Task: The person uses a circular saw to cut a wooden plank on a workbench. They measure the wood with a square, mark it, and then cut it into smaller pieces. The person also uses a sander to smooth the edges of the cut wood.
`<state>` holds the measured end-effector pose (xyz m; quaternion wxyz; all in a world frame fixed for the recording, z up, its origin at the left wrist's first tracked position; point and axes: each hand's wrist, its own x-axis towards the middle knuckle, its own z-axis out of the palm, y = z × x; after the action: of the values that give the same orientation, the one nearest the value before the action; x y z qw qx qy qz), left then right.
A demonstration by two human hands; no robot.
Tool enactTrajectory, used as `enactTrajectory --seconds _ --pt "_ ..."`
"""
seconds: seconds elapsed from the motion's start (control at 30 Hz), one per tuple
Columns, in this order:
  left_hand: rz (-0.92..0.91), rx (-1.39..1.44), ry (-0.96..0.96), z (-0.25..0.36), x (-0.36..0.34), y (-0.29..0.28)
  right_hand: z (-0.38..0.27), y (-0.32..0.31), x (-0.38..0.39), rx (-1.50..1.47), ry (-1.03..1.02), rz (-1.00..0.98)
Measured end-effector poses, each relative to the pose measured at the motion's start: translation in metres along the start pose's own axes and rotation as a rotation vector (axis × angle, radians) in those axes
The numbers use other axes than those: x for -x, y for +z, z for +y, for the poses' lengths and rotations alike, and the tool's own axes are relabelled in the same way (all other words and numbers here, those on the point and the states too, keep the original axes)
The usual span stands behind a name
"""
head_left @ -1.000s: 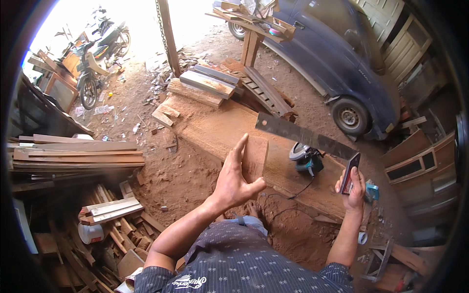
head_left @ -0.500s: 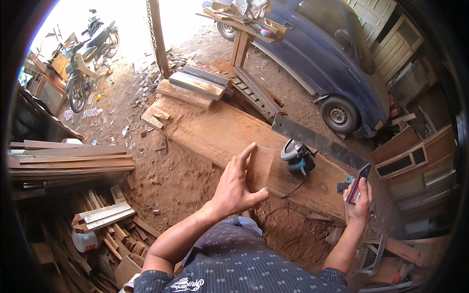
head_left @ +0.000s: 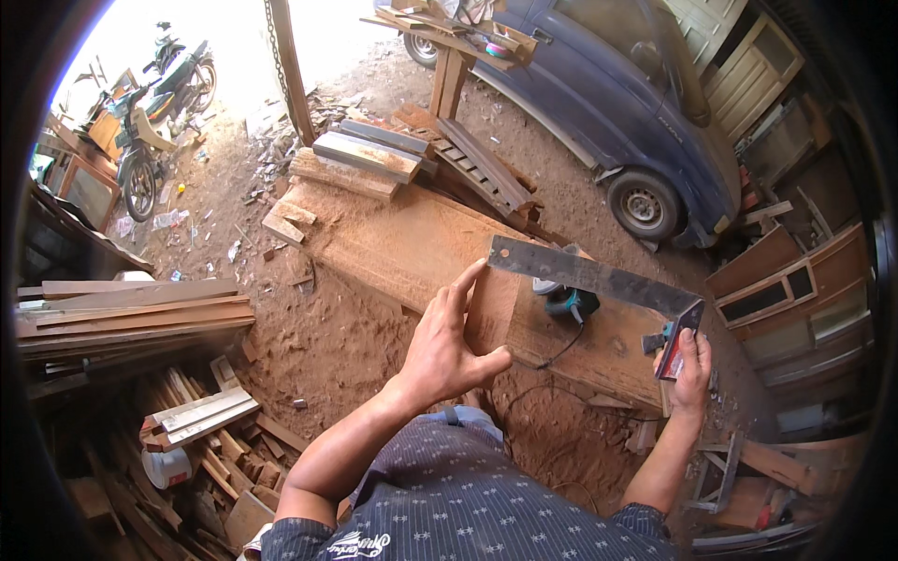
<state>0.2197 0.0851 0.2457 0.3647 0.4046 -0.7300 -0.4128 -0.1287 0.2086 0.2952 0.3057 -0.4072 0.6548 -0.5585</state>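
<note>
My right hand [head_left: 690, 374] is closed round the short handle of a carpenter's square [head_left: 599, 277]. Its long dark blade reaches left, and the blade's tip is at the top end of a short wooden board [head_left: 491, 309]. My left hand [head_left: 440, 341] grips this board, fingers along its left side and thumb stretched out near its lower end. Behind the blade, a teal and black circular saw [head_left: 572, 304] stands on the sawdust-covered workbench plank [head_left: 402, 234], partly hidden by the square.
Cut timber pieces [head_left: 360, 159] lie at the bench's far end. Beyond the bench stands a blue car [head_left: 599, 103]. Stacked boards [head_left: 140, 313] and a scrap pile with a white bucket [head_left: 168, 467] are at left. The saw's cord [head_left: 566, 351] trails over the bench's near edge.
The square's blade has swung left and down, so its tip now meets the top of the board and its blade covers part of the saw. The left hand keeps its grip.
</note>
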Motion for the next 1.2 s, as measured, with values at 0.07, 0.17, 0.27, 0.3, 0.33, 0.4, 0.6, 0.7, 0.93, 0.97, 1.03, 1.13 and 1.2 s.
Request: enactTrajectory --seconds 0.07,0.17,0.27,0.3,0.33,0.4,0.6,0.7,0.93,0.97,1.03,1.13,1.2 --pt "0.010 -0.026 0.008 0.001 0.000 0.001 -0.001 -0.001 -0.001 0.018 -0.001 -0.015" --pt "-0.003 -0.026 -0.004 0.003 -0.002 0.002 0.000 -0.005 -0.001 0.029 0.003 -0.017" --pt "-0.008 -0.035 -0.011 0.003 -0.003 0.004 -0.001 -0.006 -0.001 0.035 0.003 -0.005" --pt "-0.009 -0.043 -0.009 0.003 -0.003 0.005 0.000 -0.006 -0.001 0.037 0.003 0.003" --pt "-0.007 -0.066 0.011 0.003 -0.003 0.006 0.001 -0.007 -0.001 0.037 0.004 0.012" --pt "-0.005 -0.111 0.050 0.002 -0.005 0.008 0.003 -0.007 0.000 0.039 0.008 0.032" --pt "0.080 0.305 -0.033 -0.001 -0.024 0.028 0.019 -0.011 -0.001 -0.186 -0.114 0.140" --pt "0.159 0.368 0.077 -0.016 -0.043 0.040 0.014 -0.006 0.008 -0.246 -0.070 0.156" --pt "0.204 0.324 0.315 -0.050 -0.043 0.068 0.022 -0.017 0.033 -0.260 0.021 0.028" --pt "0.234 0.396 0.306 -0.056 -0.042 0.076 0.024 -0.017 0.035 -0.240 0.034 0.033" --pt "0.283 0.520 0.393 -0.063 -0.048 0.086 0.026 -0.016 0.037 -0.200 0.050 0.040" --pt "0.360 0.410 0.537 -0.066 -0.050 0.090 0.026 -0.018 0.036 -0.196 0.085 0.008" --pt "0.371 0.407 0.468 -0.064 -0.045 0.093 0.025 -0.014 0.035 -0.201 0.092 0.030"
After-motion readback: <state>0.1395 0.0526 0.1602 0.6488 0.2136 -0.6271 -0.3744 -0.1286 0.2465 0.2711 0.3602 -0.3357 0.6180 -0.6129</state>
